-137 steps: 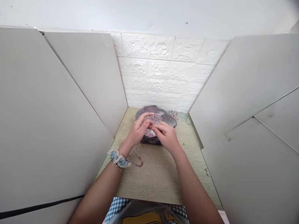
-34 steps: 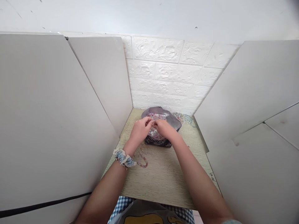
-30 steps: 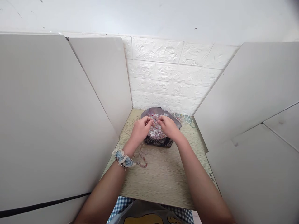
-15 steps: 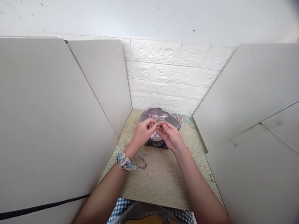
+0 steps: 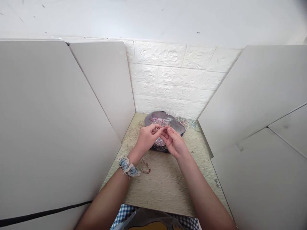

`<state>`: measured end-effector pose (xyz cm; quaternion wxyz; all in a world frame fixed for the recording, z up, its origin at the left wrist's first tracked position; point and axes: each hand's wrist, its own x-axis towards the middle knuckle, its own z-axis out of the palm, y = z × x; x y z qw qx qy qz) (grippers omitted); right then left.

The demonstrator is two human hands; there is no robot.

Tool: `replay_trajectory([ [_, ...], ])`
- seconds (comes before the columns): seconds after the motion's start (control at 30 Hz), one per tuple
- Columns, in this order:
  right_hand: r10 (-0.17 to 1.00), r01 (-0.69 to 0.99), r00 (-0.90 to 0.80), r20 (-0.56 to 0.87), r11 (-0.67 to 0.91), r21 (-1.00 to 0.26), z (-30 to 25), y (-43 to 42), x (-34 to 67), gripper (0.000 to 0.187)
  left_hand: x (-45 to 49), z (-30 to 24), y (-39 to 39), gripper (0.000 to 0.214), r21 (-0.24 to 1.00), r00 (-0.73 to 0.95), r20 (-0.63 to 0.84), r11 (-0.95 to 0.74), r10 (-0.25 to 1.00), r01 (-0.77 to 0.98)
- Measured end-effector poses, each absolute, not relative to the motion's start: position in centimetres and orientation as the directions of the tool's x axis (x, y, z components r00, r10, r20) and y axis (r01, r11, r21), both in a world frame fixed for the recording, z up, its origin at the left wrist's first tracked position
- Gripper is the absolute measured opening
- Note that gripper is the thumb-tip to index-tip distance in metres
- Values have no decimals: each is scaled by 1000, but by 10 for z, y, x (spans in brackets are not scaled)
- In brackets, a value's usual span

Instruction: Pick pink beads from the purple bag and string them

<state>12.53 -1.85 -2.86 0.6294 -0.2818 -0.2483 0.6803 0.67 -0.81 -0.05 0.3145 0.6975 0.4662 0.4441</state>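
Note:
A dark bag [image 5: 177, 125] with its mouth spread wide sits on the wooden table, full of small pink, red and clear beads [image 5: 160, 121]. Over its front part, my left hand [image 5: 148, 135] and my right hand [image 5: 175, 141] meet, thumbs and fingertips pinched close together. Whatever lies between the fingertips is too small to make out. A string of reddish beads [image 5: 147, 170] rests on the table beside my left wrist, which wears a blue and white scrunchie [image 5: 129, 166].
Strands of pale green and clear beads [image 5: 189, 123] lie at the back right against the white brick wall [image 5: 168, 76]. White panels [image 5: 103, 83] flank the table on both sides. Small metal bits [image 5: 216, 182] sit near the right edge.
Both hands have shifted very slightly, their fingertips still together over the bag. The bag and the beads on the table stay where they were.

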Motion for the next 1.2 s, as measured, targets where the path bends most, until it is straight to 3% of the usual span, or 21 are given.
replay_trajectory([
  [0.83, 989, -887, -104, -106, -141, -440, -28, -22, 118, 5, 7, 0, -10, 19, 791, 182, 399, -438, 899, 428],
  [1.2, 982, -908, -101, -162, -157, -388, -23, -24, 115, 16, 8, -1, -11, 16, 768, 174, 436, -466, 883, 439],
])
